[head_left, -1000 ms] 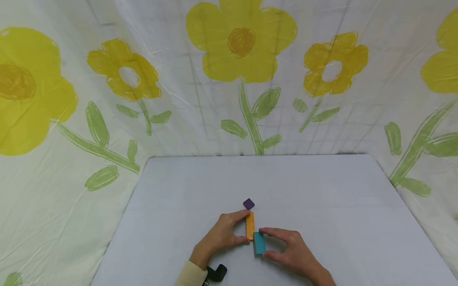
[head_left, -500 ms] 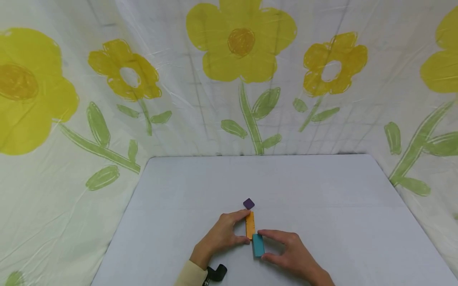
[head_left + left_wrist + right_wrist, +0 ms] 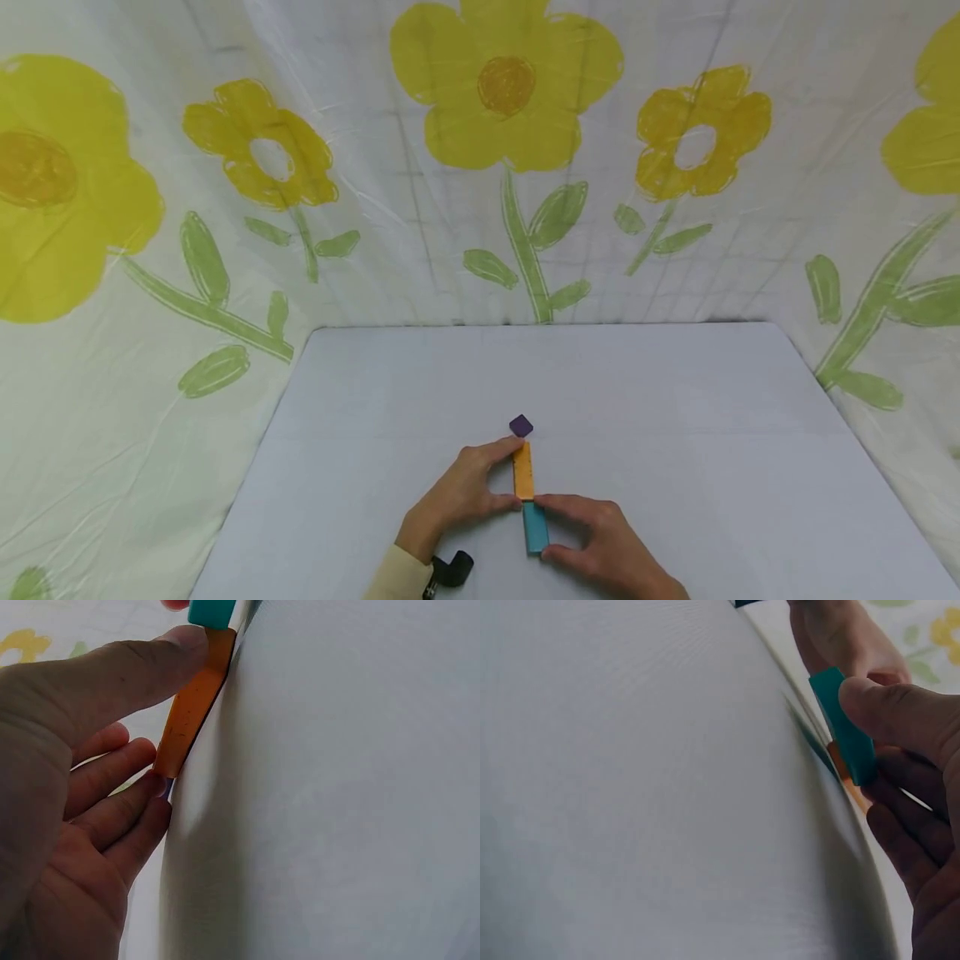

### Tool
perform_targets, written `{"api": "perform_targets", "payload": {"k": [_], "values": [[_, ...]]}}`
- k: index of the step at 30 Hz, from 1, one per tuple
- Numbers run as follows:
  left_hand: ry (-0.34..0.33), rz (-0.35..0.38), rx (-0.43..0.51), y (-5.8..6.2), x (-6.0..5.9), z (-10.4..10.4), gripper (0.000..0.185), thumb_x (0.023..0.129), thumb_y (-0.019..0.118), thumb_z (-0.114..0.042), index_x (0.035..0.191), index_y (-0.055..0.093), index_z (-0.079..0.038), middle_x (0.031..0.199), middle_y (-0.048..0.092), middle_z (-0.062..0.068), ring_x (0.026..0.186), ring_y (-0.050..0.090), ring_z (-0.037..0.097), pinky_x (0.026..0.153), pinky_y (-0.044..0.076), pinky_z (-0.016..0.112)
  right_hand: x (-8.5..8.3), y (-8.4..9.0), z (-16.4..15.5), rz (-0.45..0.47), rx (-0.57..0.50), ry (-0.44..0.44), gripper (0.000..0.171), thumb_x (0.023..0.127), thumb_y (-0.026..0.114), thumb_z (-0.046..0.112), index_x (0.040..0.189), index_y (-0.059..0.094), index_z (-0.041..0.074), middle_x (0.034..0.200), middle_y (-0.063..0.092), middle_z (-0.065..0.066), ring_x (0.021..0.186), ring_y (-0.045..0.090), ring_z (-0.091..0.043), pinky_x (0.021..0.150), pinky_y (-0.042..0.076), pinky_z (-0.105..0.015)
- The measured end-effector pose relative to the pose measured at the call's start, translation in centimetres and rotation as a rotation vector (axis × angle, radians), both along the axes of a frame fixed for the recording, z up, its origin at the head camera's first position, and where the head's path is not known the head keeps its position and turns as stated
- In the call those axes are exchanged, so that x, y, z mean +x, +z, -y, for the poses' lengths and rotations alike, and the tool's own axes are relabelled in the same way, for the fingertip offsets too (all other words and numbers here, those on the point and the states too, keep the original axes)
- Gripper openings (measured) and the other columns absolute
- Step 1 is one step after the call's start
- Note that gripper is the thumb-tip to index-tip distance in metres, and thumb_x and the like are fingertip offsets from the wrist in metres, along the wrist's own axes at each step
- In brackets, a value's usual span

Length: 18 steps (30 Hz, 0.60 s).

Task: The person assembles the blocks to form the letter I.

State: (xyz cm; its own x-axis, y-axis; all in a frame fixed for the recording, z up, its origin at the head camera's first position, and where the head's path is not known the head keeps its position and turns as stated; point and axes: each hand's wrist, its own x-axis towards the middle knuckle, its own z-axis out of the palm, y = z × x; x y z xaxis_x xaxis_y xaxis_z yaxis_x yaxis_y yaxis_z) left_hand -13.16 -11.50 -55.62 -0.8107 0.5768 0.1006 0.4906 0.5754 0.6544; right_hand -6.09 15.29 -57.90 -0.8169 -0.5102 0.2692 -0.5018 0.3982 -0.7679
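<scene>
While the head view lays out the whole scene from above, we see our left hand (image 3: 459,493) pinching an orange block (image 3: 522,471) by its two ends, forefinger at the far end and thumb at the near end. Our right hand (image 3: 600,546) pinches a teal block (image 3: 535,527) the same way, thumb at its near end and forefinger at the end that meets the orange one. Both blocks lie flat on the pale grey table (image 3: 675,433), end to end and touching, forming one straight line running away from us. Just beyond the orange block's far end sits a small purple cube (image 3: 521,426), turned cornerwise; whether it touches the orange block we cannot tell.

From the left wrist view we get what the head view lacks: the orange block (image 3: 193,705) is a thin slab with a matte, faintly speckled face, the thumb (image 3: 127,671) pressed on one end and a fingertip at the other, the teal block (image 3: 212,611) butting against it. From the right wrist view the teal block (image 3: 845,727) shows as a smooth, sharp-edged rectangular slab under our thumb (image 3: 896,712), with a sliver of orange beyond it.

Only the head view shows the backdrop: a glossy, creased white sheet printed with yellow flowers (image 3: 506,83) and green stems, draped behind and beside the table. A beige sleeve (image 3: 397,577) and a black strap (image 3: 450,572) show at the left wrist.
</scene>
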Motion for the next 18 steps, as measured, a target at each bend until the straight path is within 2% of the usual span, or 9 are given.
{"api": "perform_targets", "payload": {"k": [5, 9, 18], "values": [[0.0, -0.01, 0.01, -0.1, -0.2, 0.2, 0.078, 0.088, 0.095, -0.022, 0.156, 0.059, -0.006, 0.158, 0.063, 0.008, 0.146, 0.062, 0.025, 0.124, 0.05, 0.043, 0.2, -0.2, 0.2, -0.013, -0.02, 0.003, 0.058, 0.09, 0.093, 0.029, 0.143, 0.073, 0.017, 0.137, 0.078, 0.002, 0.124, 0.075, -0.015, 0.103, 0.063, -0.028], [0.01, 0.0, 0.007, -0.1, -0.4, 0.2, 0.072, 0.093, 0.09, -0.02, 0.156, 0.059, -0.006, 0.158, 0.064, 0.008, 0.146, 0.062, 0.026, 0.123, 0.051, 0.045, 0.3, -0.3, 0.4, 0.002, 0.001, -0.013, 0.058, 0.09, 0.092, 0.032, 0.143, 0.073, 0.018, 0.138, 0.077, 0.005, 0.124, 0.075, -0.014, 0.103, 0.063, -0.029], [0.025, 0.02, -0.015, 0.2, -0.5, -0.1, 0.066, 0.097, 0.086, -0.018, 0.156, 0.06, -0.006, 0.156, 0.065, 0.008, 0.145, 0.063, 0.026, 0.123, 0.051, 0.046, 0.7, -0.3, 1.1, -0.053, 0.054, -0.046, 0.059, 0.089, 0.093, 0.033, 0.142, 0.073, 0.016, 0.137, 0.078, 0.003, 0.121, 0.076, -0.015, 0.1, 0.066, -0.033]]}}
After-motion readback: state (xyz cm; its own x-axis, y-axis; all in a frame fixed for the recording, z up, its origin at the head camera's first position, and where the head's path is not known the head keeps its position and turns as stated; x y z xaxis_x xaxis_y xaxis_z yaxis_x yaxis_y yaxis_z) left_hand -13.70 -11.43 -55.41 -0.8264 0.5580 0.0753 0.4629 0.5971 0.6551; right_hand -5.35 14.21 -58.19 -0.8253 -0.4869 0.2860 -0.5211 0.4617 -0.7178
